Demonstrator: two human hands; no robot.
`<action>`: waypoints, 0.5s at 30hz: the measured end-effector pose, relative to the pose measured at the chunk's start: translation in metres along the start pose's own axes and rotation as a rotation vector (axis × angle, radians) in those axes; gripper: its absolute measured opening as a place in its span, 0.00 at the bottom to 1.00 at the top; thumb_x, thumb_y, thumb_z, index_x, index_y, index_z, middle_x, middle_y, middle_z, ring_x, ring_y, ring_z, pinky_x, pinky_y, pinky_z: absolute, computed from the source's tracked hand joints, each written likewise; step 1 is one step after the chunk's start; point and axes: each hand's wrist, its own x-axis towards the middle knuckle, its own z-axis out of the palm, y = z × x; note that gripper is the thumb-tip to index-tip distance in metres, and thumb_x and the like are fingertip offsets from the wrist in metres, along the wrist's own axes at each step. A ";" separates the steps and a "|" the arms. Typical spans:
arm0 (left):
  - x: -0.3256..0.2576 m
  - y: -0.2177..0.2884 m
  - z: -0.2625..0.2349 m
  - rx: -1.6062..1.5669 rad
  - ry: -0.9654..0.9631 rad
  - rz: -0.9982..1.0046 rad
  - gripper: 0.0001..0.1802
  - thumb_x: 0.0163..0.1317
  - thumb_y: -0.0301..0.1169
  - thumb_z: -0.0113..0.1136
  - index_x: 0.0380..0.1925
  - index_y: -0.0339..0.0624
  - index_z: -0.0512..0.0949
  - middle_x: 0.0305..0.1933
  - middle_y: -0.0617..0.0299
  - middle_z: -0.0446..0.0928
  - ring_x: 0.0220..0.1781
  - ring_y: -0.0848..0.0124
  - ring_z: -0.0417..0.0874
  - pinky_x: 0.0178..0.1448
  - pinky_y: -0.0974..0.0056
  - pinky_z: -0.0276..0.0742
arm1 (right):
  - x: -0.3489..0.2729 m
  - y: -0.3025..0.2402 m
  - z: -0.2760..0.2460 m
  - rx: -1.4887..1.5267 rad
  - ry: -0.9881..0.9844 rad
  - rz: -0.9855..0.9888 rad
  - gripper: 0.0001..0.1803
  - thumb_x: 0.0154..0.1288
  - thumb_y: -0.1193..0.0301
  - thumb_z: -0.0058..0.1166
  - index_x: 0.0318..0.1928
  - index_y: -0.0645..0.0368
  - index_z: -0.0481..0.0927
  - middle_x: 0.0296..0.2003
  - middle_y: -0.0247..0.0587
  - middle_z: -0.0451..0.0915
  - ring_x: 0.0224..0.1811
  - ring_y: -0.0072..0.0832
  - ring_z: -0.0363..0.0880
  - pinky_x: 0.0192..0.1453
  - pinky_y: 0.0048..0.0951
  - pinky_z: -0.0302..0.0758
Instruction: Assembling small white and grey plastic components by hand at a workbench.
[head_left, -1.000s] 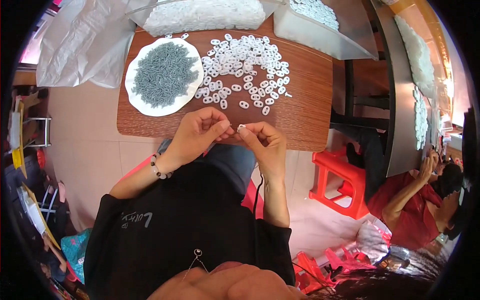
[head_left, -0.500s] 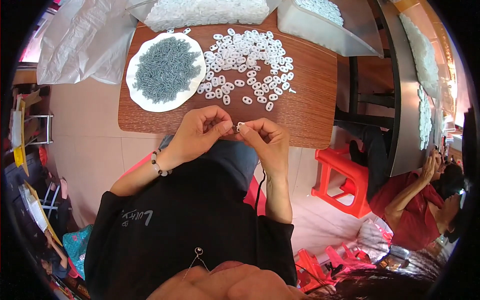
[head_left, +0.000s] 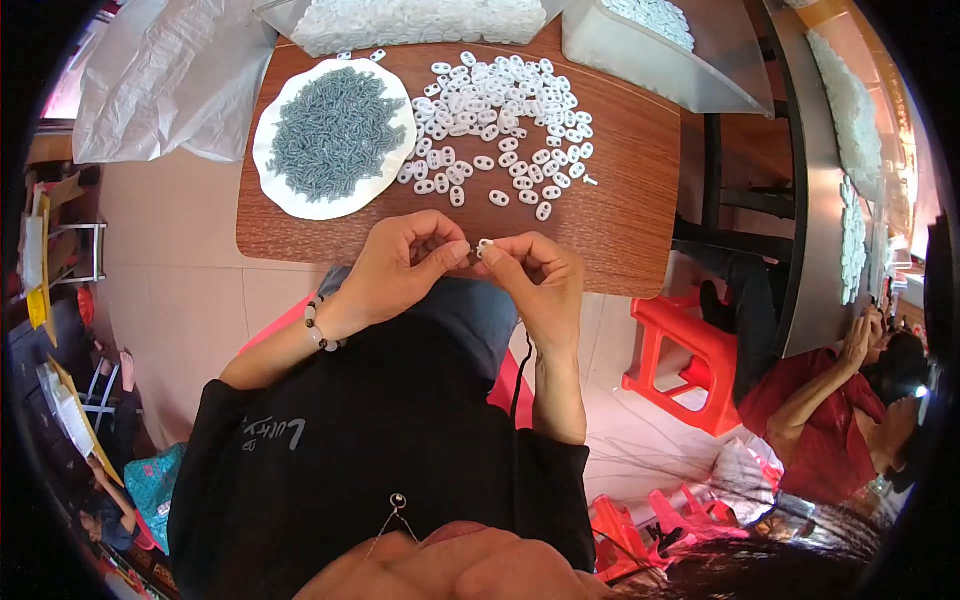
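Just off the near edge of the wooden table, both my hands are held up close together. Between thumb and fingertips, my right hand [head_left: 540, 285] pinches a small white two-hole plastic piece [head_left: 484, 248]. To its left, my left hand [head_left: 405, 262] has thumb and forefinger pressed together; anything between them is too small to make out. Beyond the hands lies a loose pile of the same white two-hole pieces [head_left: 495, 95]. A white scalloped plate [head_left: 270, 190] to the left carries a heap of small grey-blue screw-like pieces [head_left: 335, 135].
Clear bins of white pieces [head_left: 420, 25] [head_left: 650, 65] stand along the far edge of the wooden table [head_left: 620, 210]. A plastic bag [head_left: 165, 90] hangs at the far left. On the right are a red stool [head_left: 685, 355], a metal-edged table [head_left: 815, 250] and a seated person in dark red [head_left: 820, 430].
My fingertips have drawn slightly apart, leaving a small gap between my left fingers and the white piece. That piece stays in my right hand.
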 end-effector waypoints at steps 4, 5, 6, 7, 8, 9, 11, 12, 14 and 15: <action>0.001 0.000 -0.002 0.083 0.040 0.005 0.08 0.68 0.28 0.55 0.37 0.32 0.75 0.35 0.64 0.79 0.39 0.79 0.80 0.44 0.73 0.77 | 0.001 0.000 -0.003 -0.026 -0.002 -0.004 0.04 0.62 0.77 0.59 0.35 0.67 0.82 0.28 0.38 0.83 0.29 0.17 0.81 0.37 0.17 0.77; 0.002 0.001 -0.001 0.053 0.055 0.009 0.08 0.67 0.28 0.57 0.35 0.32 0.75 0.34 0.64 0.79 0.38 0.80 0.80 0.44 0.74 0.77 | 0.001 0.000 -0.002 -0.027 -0.002 -0.002 0.04 0.62 0.77 0.59 0.35 0.67 0.82 0.28 0.38 0.83 0.29 0.17 0.81 0.37 0.17 0.77; 0.002 0.001 0.000 0.053 0.056 0.008 0.08 0.67 0.28 0.57 0.35 0.32 0.75 0.34 0.64 0.79 0.38 0.80 0.80 0.44 0.74 0.77 | 0.001 0.000 -0.001 -0.033 -0.012 -0.008 0.04 0.62 0.77 0.59 0.35 0.67 0.82 0.28 0.38 0.83 0.29 0.17 0.81 0.37 0.16 0.77; 0.002 0.002 0.000 0.030 0.051 0.004 0.08 0.67 0.28 0.56 0.35 0.32 0.75 0.34 0.64 0.79 0.38 0.80 0.80 0.44 0.74 0.77 | 0.001 0.000 -0.001 -0.040 -0.023 -0.014 0.04 0.62 0.77 0.59 0.35 0.67 0.82 0.28 0.38 0.83 0.29 0.17 0.81 0.36 0.16 0.77; 0.002 0.002 0.000 0.006 0.046 0.000 0.08 0.67 0.28 0.56 0.36 0.32 0.75 0.34 0.64 0.79 0.38 0.80 0.80 0.44 0.74 0.77 | 0.001 0.001 -0.001 -0.040 -0.023 -0.014 0.04 0.62 0.77 0.59 0.35 0.67 0.82 0.28 0.38 0.83 0.29 0.17 0.81 0.36 0.16 0.77; 0.002 0.001 0.000 0.006 0.046 -0.001 0.08 0.67 0.28 0.56 0.36 0.32 0.75 0.34 0.64 0.79 0.38 0.80 0.80 0.44 0.74 0.77 | 0.002 0.003 -0.001 -0.063 -0.023 -0.020 0.05 0.62 0.76 0.59 0.35 0.67 0.82 0.28 0.38 0.83 0.29 0.17 0.81 0.36 0.16 0.77; 0.002 0.000 -0.001 0.010 0.035 -0.017 0.08 0.68 0.27 0.55 0.36 0.31 0.75 0.35 0.62 0.79 0.39 0.78 0.82 0.45 0.73 0.78 | 0.002 0.004 -0.001 -0.086 -0.023 -0.026 0.05 0.62 0.76 0.59 0.35 0.67 0.82 0.28 0.38 0.83 0.29 0.17 0.81 0.35 0.16 0.76; 0.001 0.001 0.000 0.009 0.035 -0.018 0.08 0.68 0.27 0.55 0.36 0.31 0.75 0.35 0.62 0.79 0.39 0.78 0.82 0.45 0.73 0.78 | 0.002 0.005 -0.001 -0.078 -0.020 -0.022 0.05 0.62 0.76 0.59 0.35 0.67 0.82 0.27 0.38 0.83 0.29 0.16 0.81 0.35 0.15 0.76; 0.001 0.007 0.002 -0.018 0.029 -0.021 0.08 0.68 0.26 0.54 0.36 0.30 0.75 0.35 0.61 0.79 0.41 0.76 0.83 0.46 0.71 0.79 | 0.002 0.006 0.000 -0.070 -0.017 -0.017 0.05 0.62 0.76 0.59 0.35 0.66 0.82 0.27 0.38 0.83 0.29 0.16 0.81 0.34 0.15 0.75; 0.000 0.007 0.002 -0.019 0.030 -0.021 0.08 0.68 0.26 0.54 0.36 0.30 0.75 0.35 0.61 0.79 0.41 0.76 0.83 0.46 0.71 0.79 | 0.002 0.005 0.000 -0.074 -0.020 -0.017 0.05 0.62 0.76 0.59 0.35 0.66 0.82 0.27 0.38 0.83 0.29 0.16 0.81 0.34 0.15 0.75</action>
